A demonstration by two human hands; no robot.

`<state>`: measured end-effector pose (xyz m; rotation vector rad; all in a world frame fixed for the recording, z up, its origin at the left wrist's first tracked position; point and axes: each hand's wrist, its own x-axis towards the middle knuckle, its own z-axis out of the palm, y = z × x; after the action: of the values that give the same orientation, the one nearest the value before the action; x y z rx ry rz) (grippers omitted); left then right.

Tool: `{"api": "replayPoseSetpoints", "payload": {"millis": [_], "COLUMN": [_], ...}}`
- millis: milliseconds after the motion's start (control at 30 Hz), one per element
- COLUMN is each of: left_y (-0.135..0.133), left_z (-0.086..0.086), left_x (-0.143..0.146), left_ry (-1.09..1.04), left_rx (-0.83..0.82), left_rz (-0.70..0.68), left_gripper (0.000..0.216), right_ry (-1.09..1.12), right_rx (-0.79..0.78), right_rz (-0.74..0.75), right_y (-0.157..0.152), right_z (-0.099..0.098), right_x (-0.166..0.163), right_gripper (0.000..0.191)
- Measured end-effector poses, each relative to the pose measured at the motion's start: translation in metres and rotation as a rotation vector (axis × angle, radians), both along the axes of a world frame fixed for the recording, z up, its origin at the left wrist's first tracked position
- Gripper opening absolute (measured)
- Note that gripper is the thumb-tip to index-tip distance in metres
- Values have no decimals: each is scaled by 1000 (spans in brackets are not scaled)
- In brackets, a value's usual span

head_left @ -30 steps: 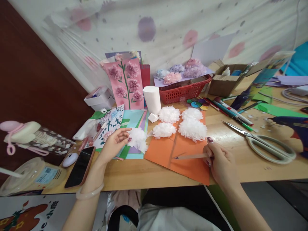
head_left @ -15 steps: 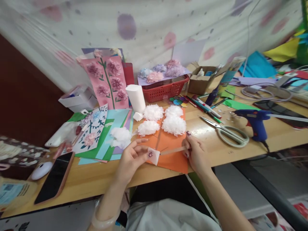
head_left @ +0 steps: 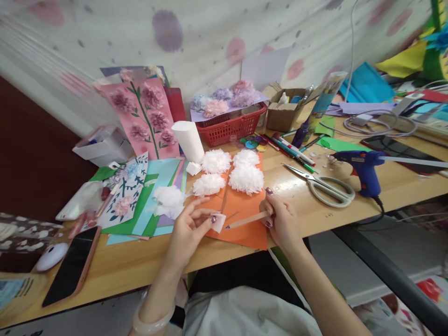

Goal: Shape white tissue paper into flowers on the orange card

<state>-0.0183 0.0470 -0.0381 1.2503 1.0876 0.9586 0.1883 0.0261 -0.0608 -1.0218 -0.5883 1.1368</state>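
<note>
A small folded piece of white tissue paper (head_left: pixel 219 223) is pinched between the thumb and fingers of my left hand (head_left: pixel 191 228). My right hand (head_left: pixel 283 215) grips one end of a flat pale stick (head_left: pixel 249 219). Its dark bluish tip points left and sits just right of the tissue, with a small gap between. Under both lies an orange card (head_left: pixel 245 234) bearing a thin dark stem line. Several fluffy white paper flowers (head_left: pixel 246 179) rest at the card's upper part. Another loose white tissue bunch (head_left: pixel 168 201) lies to the left on coloured paper.
Scissors (head_left: pixel 331 190) and a blue glue gun (head_left: pixel 366 170) lie to the right. Behind stand a white paper roll (head_left: pixel 189 142), a red basket (head_left: pixel 233 128) and a pink flower card (head_left: pixel 149 116). Markers (head_left: pixel 292 151) lie mid-table; a phone (head_left: pixel 72 266) is at front left.
The stick's tip has come away from the tissue, leaving a small gap. Both hands keep their grips. The whole view has shifted slightly, so the table things appear further left.
</note>
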Motion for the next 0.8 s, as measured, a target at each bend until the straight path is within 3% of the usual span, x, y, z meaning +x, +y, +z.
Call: {"api": "replayPoseSetpoints", "payload": {"millis": [167,467,633,800], "left_y": [-4,-7,-5,-8], "left_z": [3,2,8,7], "left_x": [-2,-4,-5,1], "left_ry": [8,201,75,-106], "left_rx": [-73,-31,-59,-84], "left_rz": [-50,-35,-9,40], "left_gripper": [61,51,52,52], "right_ry": [-52,20,105,42], "right_rx": [29,15,5,1], "right_rz": [1,-16,-46,-53], "right_y": [0,-1,-1,-1], "right_z": [-5,2,2,2], "right_x": [1,1,1,0], "right_gripper": [55,54,53,54]}}
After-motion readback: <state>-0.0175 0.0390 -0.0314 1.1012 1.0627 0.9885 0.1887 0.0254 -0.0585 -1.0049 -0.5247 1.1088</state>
